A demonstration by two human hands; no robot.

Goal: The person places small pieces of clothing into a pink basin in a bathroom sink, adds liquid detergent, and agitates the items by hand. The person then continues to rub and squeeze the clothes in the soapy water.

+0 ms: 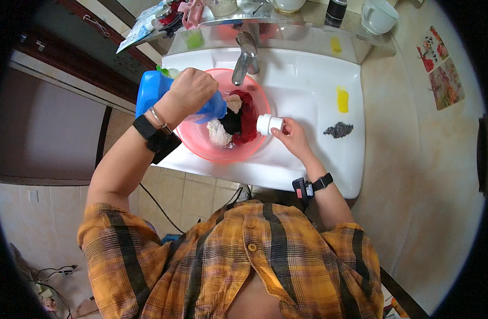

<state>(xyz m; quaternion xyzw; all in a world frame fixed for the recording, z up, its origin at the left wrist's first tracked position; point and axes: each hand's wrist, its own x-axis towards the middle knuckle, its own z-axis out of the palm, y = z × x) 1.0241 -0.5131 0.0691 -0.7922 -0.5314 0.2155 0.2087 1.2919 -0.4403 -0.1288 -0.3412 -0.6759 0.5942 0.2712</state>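
My left hand grips a large blue plastic bottle, tilted so its mouth end points over the pink plastic basin. Between the thumb and fingers of my right hand is a white plastic cap, lying sideways at the basin's right rim. Inside the basin are a dark red cloth, a black cloth and a whitish cloth. A beige piece of cloth lies near the bottle's mouth. Whether liquid leaves the bottle is not visible.
The basin sits in a white washbasin under a chrome faucet. On the right ledge lie a yellow bar and a grey scouring pad. Above, a shelf carries a white cup and a black container.
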